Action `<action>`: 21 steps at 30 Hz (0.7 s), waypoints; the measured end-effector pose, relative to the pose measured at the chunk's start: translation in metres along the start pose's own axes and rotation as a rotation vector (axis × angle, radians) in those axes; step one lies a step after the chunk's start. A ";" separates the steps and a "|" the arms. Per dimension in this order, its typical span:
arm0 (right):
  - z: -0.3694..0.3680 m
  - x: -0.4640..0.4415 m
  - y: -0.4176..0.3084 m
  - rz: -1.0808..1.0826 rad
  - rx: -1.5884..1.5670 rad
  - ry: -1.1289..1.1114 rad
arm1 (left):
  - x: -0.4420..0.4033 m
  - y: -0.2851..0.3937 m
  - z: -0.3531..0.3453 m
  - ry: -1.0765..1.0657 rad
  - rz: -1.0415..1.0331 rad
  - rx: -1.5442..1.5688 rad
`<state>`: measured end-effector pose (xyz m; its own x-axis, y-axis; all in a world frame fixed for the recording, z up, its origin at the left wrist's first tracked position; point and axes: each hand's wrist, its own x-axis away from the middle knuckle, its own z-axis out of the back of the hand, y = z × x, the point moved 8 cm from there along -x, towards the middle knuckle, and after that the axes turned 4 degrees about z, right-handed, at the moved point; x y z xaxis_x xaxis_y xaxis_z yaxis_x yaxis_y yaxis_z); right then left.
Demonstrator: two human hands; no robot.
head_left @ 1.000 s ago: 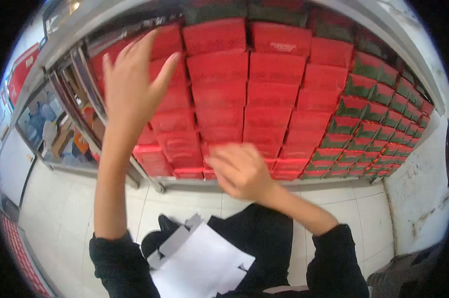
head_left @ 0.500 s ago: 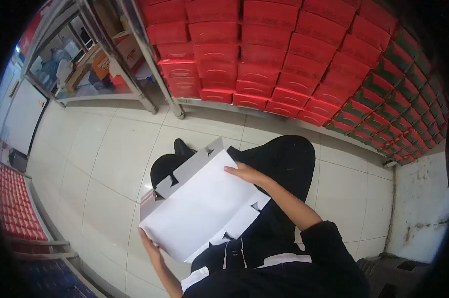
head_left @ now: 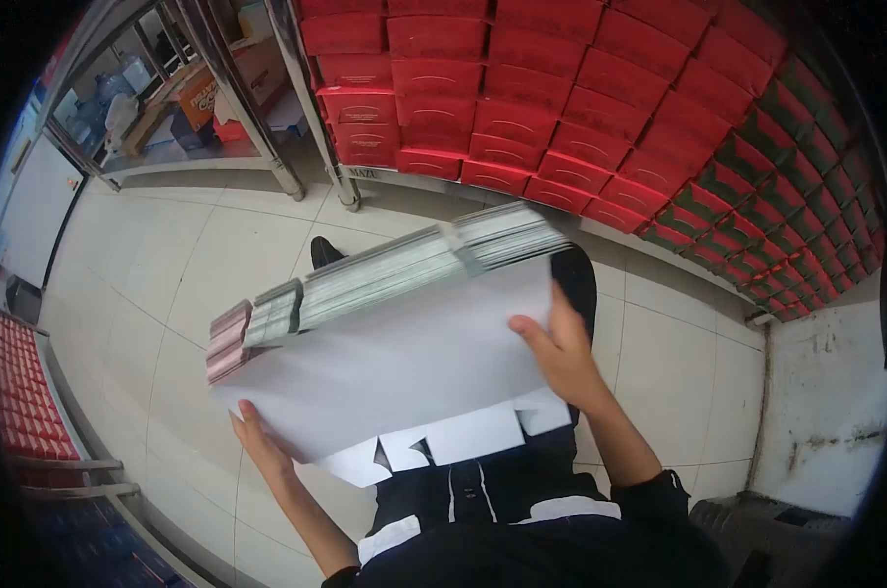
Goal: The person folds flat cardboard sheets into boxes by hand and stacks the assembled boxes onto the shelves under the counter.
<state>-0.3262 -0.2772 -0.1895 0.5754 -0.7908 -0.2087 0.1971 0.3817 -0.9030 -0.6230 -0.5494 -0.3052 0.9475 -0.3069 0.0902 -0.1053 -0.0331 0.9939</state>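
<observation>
A thick stack of white die-cut cardboard box blanks (head_left: 414,363) lies across my lap, plain face up and tilted toward me. Its far edge shows many layers, fanned slightly, with a pinkish patch at the left end. Notched flaps stick out along the near side. My left hand (head_left: 262,441) grips the lower left corner, thumb on top and the other fingers mostly hidden beneath. At the right end my right hand (head_left: 569,358) holds the stack, its thumb on the top sheet and its fingers along the side edge.
Red boxes (head_left: 434,93) fill a metal rack ahead, with red and dark green ones (head_left: 747,206) to the right. A metal shelf (head_left: 184,162) with cartons and bottles stands at upper left. More red boxes (head_left: 32,392) line the left. Tiled floor (head_left: 194,294) surrounds my crossed legs.
The stack has turned clockwise and tipped, so its layered far edge now shows. My right hand has moved right and my left hand slightly left and up, both still holding it.
</observation>
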 end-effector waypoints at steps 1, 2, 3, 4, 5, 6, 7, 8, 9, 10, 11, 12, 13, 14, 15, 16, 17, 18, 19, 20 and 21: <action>0.007 0.002 0.002 -0.006 -0.011 0.019 | -0.001 0.005 -0.005 0.005 -0.001 0.001; 0.013 0.002 0.002 0.001 -0.010 0.017 | 0.001 0.009 -0.019 -0.042 -0.003 -0.010; 0.022 0.005 0.004 -0.050 0.026 0.048 | 0.004 0.010 -0.031 -0.091 0.000 -0.021; 0.030 0.009 0.008 -0.103 0.066 0.081 | 0.005 0.006 -0.036 -0.091 0.003 -0.015; 0.034 0.016 0.023 -0.150 0.045 0.114 | 0.006 -0.010 -0.049 -0.159 0.102 -0.167; 0.035 0.021 0.038 -0.150 0.051 0.110 | 0.010 -0.028 -0.059 -0.228 0.204 -0.322; 0.037 0.027 0.062 -0.246 0.165 0.099 | 0.015 -0.038 -0.070 -0.224 0.205 -0.316; 0.040 0.035 0.090 -0.347 0.274 0.092 | 0.022 -0.048 -0.085 -0.251 0.180 -0.423; 0.038 0.033 0.100 -0.302 0.563 -0.003 | 0.024 -0.059 -0.097 -0.281 0.152 -0.528; 0.044 0.031 0.105 -0.297 0.567 0.001 | 0.026 -0.079 -0.098 -0.288 0.216 -0.509; 0.055 0.025 0.070 -0.153 0.809 0.164 | 0.023 -0.075 -0.102 -0.294 0.191 -0.568; 0.060 0.024 0.033 -0.009 1.043 0.322 | 0.023 -0.068 -0.103 -0.301 0.172 -0.635; 0.060 0.014 0.012 0.050 0.936 0.411 | 0.019 -0.065 -0.103 -0.305 0.177 -0.644; 0.046 0.002 0.006 0.155 0.876 0.337 | 0.014 -0.061 -0.105 -0.323 0.183 -0.624; 0.032 -0.009 0.000 0.262 0.813 0.260 | 0.011 -0.057 -0.105 -0.339 0.190 -0.602; 0.009 -0.021 0.001 0.349 0.783 0.096 | 0.009 -0.053 -0.105 -0.339 0.189 -0.608; -0.010 -0.031 0.012 0.349 0.814 0.021 | 0.007 -0.048 -0.102 -0.312 0.179 -0.612; -0.022 -0.034 0.025 0.349 0.814 0.019 | 0.006 -0.042 -0.101 -0.282 0.170 -0.611; -0.039 -0.037 0.040 0.384 0.867 -0.048 | 0.009 -0.036 -0.100 -0.256 0.236 -0.591; -0.052 -0.040 0.052 0.420 0.916 -0.117 | 0.006 -0.048 -0.096 -0.248 0.237 -0.590; -0.057 -0.038 0.058 0.423 0.907 -0.126 | 0.000 -0.055 -0.082 -0.166 0.045 -0.802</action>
<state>-0.3815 -0.2524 -0.2552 0.8074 -0.4699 -0.3568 0.4568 0.8806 -0.1261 -0.5921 -0.4697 -0.3551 0.8836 -0.4310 0.1830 0.1658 0.6535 0.7386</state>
